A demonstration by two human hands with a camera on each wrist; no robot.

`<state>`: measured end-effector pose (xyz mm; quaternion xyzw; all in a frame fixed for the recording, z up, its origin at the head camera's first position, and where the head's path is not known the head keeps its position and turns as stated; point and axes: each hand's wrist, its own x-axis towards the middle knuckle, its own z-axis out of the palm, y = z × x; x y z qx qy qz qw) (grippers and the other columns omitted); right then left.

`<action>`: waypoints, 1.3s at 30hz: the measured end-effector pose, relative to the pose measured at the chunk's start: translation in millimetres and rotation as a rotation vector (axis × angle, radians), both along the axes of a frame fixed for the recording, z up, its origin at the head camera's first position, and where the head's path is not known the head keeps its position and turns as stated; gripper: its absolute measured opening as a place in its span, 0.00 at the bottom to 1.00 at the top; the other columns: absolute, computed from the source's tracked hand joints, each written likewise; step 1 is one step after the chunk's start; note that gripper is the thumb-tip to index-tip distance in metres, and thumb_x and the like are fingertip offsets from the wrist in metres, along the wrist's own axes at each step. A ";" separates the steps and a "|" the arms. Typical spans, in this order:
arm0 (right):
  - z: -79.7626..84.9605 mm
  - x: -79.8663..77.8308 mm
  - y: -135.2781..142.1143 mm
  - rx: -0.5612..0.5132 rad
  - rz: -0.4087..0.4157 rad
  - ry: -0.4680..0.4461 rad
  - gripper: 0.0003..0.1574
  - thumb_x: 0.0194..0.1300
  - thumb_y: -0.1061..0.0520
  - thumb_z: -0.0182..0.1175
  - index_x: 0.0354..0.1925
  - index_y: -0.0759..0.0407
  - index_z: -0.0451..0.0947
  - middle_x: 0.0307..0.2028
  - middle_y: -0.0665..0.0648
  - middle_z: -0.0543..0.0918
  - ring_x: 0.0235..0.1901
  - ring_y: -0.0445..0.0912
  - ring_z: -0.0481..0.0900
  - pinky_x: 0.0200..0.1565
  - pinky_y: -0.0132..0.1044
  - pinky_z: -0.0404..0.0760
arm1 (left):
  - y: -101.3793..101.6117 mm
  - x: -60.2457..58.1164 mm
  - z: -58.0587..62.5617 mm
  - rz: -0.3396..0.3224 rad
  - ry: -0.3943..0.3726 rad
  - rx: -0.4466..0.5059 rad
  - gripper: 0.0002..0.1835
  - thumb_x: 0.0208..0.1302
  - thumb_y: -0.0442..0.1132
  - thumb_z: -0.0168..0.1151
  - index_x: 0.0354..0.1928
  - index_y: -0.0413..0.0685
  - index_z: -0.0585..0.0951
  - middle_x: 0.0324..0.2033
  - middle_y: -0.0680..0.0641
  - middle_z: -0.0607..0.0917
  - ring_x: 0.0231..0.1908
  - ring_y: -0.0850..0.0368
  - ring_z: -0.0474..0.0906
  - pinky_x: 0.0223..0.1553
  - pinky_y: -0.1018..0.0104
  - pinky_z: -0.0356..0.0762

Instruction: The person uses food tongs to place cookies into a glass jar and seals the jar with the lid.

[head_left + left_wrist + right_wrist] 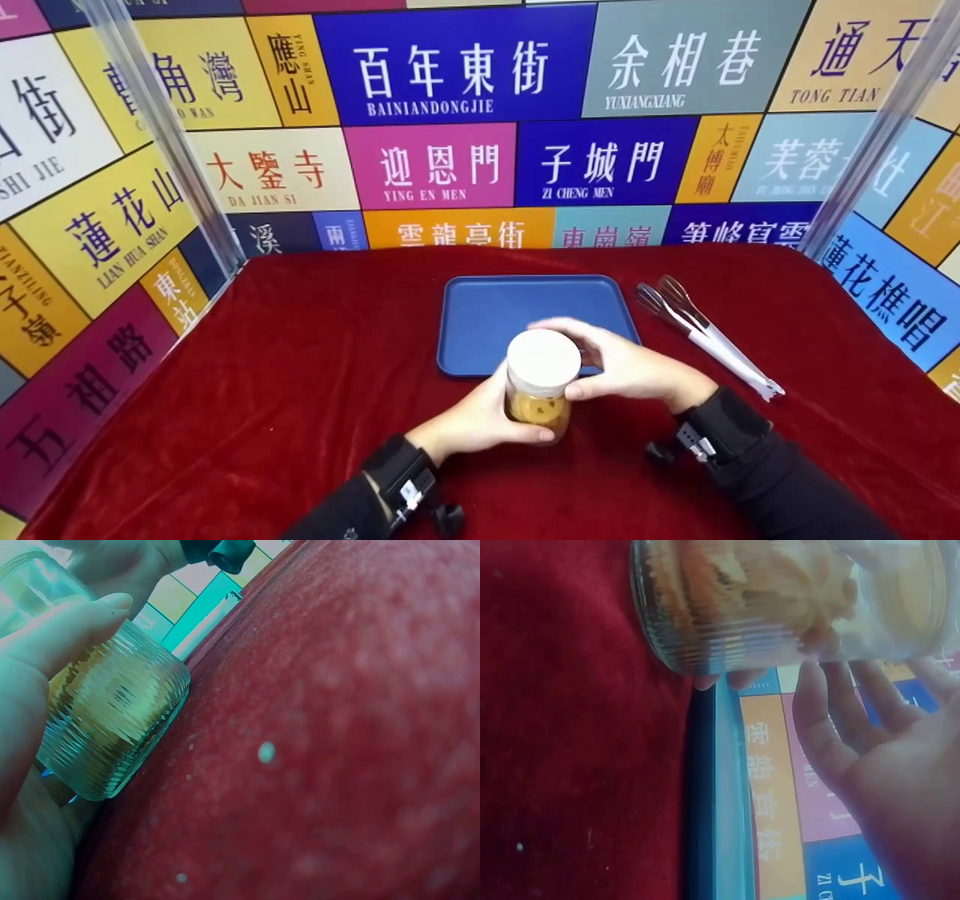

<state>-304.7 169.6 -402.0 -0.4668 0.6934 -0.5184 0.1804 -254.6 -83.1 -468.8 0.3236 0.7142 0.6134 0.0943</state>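
Observation:
In the head view a clear ribbed glass jar (538, 409) with a white lid (544, 354) stands upright over the red cloth. Golden-brown cookies (757, 585) fill its lower part, some with dark spots. My left hand (474, 420) grips the lower body, its thumb across the near side; the left wrist view shows that thumb lying along the ribbed glass. Up by the lid, my right hand (626, 367) has its thumb at the lower edge and its fingers bent round the far side. In the right wrist view those fingers meet the glass near the neck.
Behind the jar lies a blue rectangular tray (487, 319), partly covered by the right hand. Tongs (727, 356) with brown slotted heads and silver handles lie to its right. Red cloth (300, 390) covers the table, with clear uprights (180, 150) at the back corners and a sign-covered wall behind.

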 end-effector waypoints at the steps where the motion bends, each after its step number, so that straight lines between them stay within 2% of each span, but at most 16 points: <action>1: -0.2 -0.5 0.2 -0.006 0.009 -0.001 0.51 0.68 0.51 0.75 0.80 0.56 0.62 0.71 0.60 0.74 0.71 0.51 0.73 0.68 0.43 0.76 | 0.2 0.0 0.2 -0.003 -0.001 0.004 0.61 0.55 0.34 0.83 0.83 0.56 0.51 0.68 0.56 0.75 0.67 0.59 0.74 0.74 0.60 0.67; 4: -0.4 -1.3 -0.2 -0.016 0.019 -0.005 0.46 0.69 0.54 0.73 0.78 0.56 0.65 0.70 0.61 0.76 0.70 0.52 0.74 0.68 0.45 0.77 | 0.6 0.1 0.7 -0.010 -0.005 0.018 0.61 0.55 0.33 0.83 0.83 0.57 0.51 0.68 0.55 0.75 0.67 0.59 0.74 0.74 0.60 0.67; 7: -1.3 -2.0 -0.3 -0.016 0.015 0.007 0.45 0.69 0.55 0.73 0.78 0.55 0.66 0.70 0.60 0.77 0.69 0.53 0.75 0.67 0.45 0.77 | 0.7 -0.1 0.6 -0.017 -0.005 0.025 0.61 0.55 0.32 0.83 0.83 0.57 0.51 0.68 0.55 0.75 0.67 0.58 0.74 0.74 0.59 0.67; 14: -2.3 -3.7 -0.5 -0.007 0.001 0.046 0.45 0.69 0.53 0.74 0.77 0.54 0.67 0.69 0.59 0.77 0.68 0.52 0.75 0.66 0.46 0.79 | 0.4 -0.3 0.2 -0.010 0.001 0.019 0.61 0.55 0.33 0.83 0.83 0.57 0.51 0.68 0.55 0.75 0.67 0.59 0.74 0.74 0.59 0.67; 29: -2.0 -3.0 0.1 0.011 -0.020 0.045 0.47 0.68 0.55 0.74 0.78 0.56 0.65 0.68 0.59 0.77 0.67 0.49 0.76 0.65 0.42 0.80 | 0.2 0.3 0.5 -0.006 -0.011 0.015 0.60 0.56 0.33 0.83 0.83 0.56 0.51 0.68 0.55 0.75 0.67 0.59 0.74 0.74 0.60 0.67; 34: -0.8 0.9 -2.1 0.017 -0.059 0.036 0.48 0.65 0.52 0.77 0.76 0.56 0.65 0.67 0.59 0.77 0.66 0.51 0.76 0.64 0.42 0.80 | 0.1 0.2 0.6 -0.007 -0.004 0.016 0.61 0.56 0.33 0.83 0.83 0.56 0.51 0.69 0.55 0.74 0.67 0.59 0.74 0.75 0.60 0.67; 39: -1.1 5.0 -4.7 0.048 -0.117 0.070 0.48 0.62 0.53 0.80 0.71 0.55 0.64 0.64 0.57 0.78 0.64 0.51 0.77 0.64 0.41 0.80 | 0.4 -0.4 -0.4 -0.015 -0.009 0.020 0.60 0.56 0.33 0.82 0.83 0.55 0.51 0.69 0.55 0.74 0.67 0.58 0.74 0.74 0.59 0.67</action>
